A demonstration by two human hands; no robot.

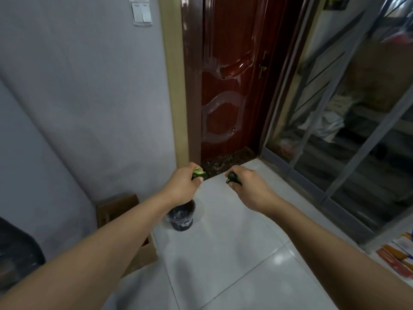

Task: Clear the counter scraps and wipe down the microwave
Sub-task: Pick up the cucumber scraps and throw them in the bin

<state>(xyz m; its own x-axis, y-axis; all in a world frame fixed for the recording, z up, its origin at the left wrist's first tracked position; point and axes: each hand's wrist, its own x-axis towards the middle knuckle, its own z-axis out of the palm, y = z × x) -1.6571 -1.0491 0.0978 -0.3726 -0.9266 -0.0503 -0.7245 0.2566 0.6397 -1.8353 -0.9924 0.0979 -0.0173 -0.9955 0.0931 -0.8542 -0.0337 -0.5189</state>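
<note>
Your left hand (183, 184) gripped green peel scraps (199, 174), and your right hand (250, 186) closed round a darker green scrap (233, 178), both held out above the white floor tiles (234, 253). The dark-lined bin (182, 217) sat below your left wrist, so both fists needed centring over its mouth before letting go.
</note>
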